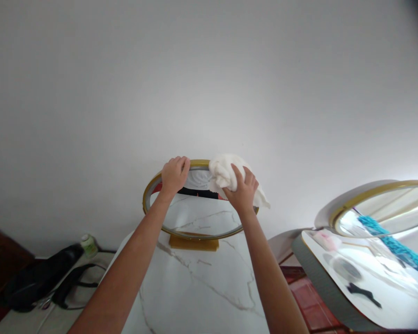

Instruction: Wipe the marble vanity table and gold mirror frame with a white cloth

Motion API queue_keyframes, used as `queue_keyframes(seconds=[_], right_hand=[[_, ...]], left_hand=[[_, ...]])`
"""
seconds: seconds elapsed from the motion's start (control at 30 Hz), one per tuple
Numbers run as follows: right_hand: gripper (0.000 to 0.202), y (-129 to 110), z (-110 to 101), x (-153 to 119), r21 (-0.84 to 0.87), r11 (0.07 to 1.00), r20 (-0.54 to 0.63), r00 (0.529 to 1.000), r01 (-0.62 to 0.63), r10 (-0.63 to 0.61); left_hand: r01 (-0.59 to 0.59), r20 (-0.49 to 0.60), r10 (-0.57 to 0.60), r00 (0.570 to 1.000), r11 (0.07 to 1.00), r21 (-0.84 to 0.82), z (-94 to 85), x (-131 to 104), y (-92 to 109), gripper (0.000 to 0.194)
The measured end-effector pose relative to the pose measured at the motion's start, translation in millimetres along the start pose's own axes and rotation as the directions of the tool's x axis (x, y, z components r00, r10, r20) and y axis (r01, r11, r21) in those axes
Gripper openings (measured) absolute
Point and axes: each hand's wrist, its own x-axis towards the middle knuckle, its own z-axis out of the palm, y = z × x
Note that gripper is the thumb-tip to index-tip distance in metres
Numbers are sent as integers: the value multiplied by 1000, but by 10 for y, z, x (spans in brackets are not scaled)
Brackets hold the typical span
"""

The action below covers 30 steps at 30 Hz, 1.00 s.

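Note:
An oval mirror (195,222) with a gold frame stands on a gold base (194,243) atop a white marble-patterned table (202,287), close to the wall. My left hand (176,174) grips the upper left of the frame, its fingers curled over the rim. With my right hand (243,188) I hold a bunched white cloth (226,169) against the upper right of the mirror, and it covers that stretch of the frame. One end of the cloth hangs off to the right. The glass reflects the tabletop and some white, black and red clothing.
At right, a second gold-rimmed mirror (386,199) stands by a white-topped table (362,278) with a black item (364,294) on it. Black bags (42,278) and a green-labelled bottle (88,245) are at lower left. A pale wall (209,83) rises behind.

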Motion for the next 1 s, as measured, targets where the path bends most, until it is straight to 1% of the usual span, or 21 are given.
queue_keyframes(seconds=[0.1,0.2,0.27,0.33,0.47,0.57,0.77,1.0], right_hand=[[67,-237,-23,129,-21,993,37,993,116,-115],[66,-411,-6,202,-20,981,54,980,193,-192],[66,-461,22,214,-16,975,44,975,220,-219],[65,-458,47,206,-14,973,25,973,230,-229],[65,-374,35,170,-19,972,22,972,236,-235],[66,-299,-3,140,-13,978,18,978,208,-208],[65,-55,24,14,49,995,-33,996,90,-88],[68,349,96,-291,165,983,-77,993,-78,91]], left_hand=[[0,-7,0,1000,1000,5,-20,-6,8,40],[-5,2,5,1000,1000,-3,-35,-9,5,38],[-2,10,2,1000,1000,-6,-40,-10,3,37],[-1,18,1,1000,1000,-7,-47,-10,9,36],[-29,28,30,999,999,-25,-84,-15,46,38],[-35,15,36,999,999,-41,-119,-14,68,40],[-10,0,10,1000,998,-66,-98,1,32,40],[-19,-5,19,1000,999,-31,-71,-4,21,40]])
